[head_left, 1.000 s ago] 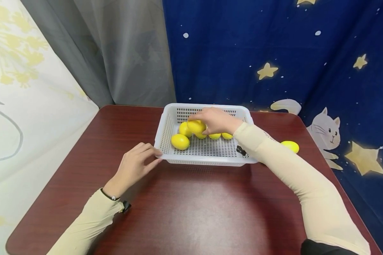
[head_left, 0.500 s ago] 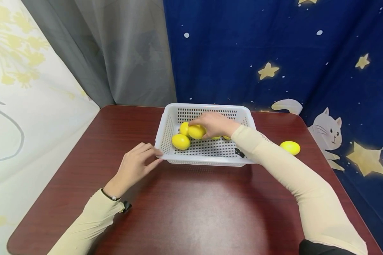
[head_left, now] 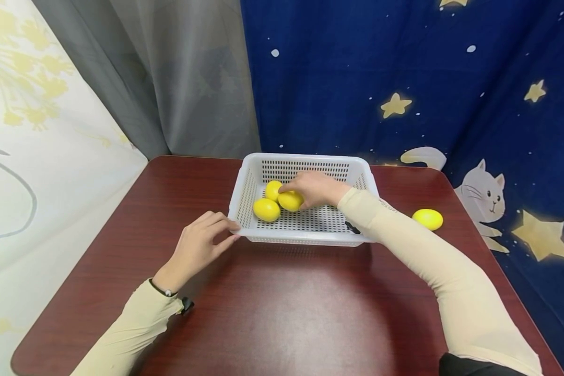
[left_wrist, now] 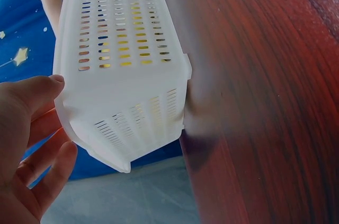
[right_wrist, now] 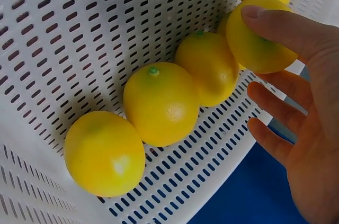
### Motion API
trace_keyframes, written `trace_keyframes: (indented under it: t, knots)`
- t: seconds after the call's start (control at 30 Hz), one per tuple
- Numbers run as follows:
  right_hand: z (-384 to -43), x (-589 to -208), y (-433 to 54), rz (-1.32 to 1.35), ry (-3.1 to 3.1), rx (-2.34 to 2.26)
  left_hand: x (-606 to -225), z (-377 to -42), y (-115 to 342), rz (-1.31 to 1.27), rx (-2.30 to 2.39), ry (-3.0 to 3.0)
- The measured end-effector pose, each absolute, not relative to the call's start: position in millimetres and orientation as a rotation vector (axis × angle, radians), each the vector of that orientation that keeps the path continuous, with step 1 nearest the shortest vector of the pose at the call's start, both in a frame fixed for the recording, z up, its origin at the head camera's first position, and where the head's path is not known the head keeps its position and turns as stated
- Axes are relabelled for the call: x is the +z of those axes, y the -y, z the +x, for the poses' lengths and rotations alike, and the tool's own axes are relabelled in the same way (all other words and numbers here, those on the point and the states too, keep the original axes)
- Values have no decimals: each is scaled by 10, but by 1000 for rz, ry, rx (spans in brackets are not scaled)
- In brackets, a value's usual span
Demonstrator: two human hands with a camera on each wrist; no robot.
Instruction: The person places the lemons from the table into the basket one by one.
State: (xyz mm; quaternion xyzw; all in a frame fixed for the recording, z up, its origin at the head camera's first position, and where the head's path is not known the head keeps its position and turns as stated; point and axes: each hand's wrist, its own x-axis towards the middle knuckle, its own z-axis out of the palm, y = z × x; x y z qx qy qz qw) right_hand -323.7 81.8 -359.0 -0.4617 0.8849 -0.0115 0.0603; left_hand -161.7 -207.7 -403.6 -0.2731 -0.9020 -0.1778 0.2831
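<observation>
the left hand [head_left: 198, 241] pinches, by its rim, a white plastic basket [head_left: 301, 235], which is rectangular and perforated. inside it, the right hand [head_left: 316, 188] grasps a smooth, rounded yellow lemon [head_left: 290, 202]. the right wrist view shows three other lemons [right_wrist: 161, 105] in a row, which the head view mostly hides.

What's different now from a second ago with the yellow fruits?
The right hand and the fruit it holds moved a little lower in the head view, toward the near side of the basket. Nothing was let go. The left hand stayed at the basket's corner, and the fruit on the table stayed put.
</observation>
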Motion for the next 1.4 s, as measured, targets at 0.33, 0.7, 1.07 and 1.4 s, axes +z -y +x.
trace_keyframes:
  t: [0.33,0.7,1.07,1.4]
  knots:
    - [-3213,-3613,-782,-1393,-2666,27,-4043,-1618,2079,-738,-486,2402]
    - [-3217,-3727,-739,-1435,-2674,84,-4051,-1618,2079,-740,-488,2394]
    - [-3192,-3768,-711,-1501,-2680,175,-4047,-1620,2085,-741,-499,2393]
    - [-3203,-3801,-703,-1486,-2677,205,-4051,-1615,2089,-739,-508,2405]
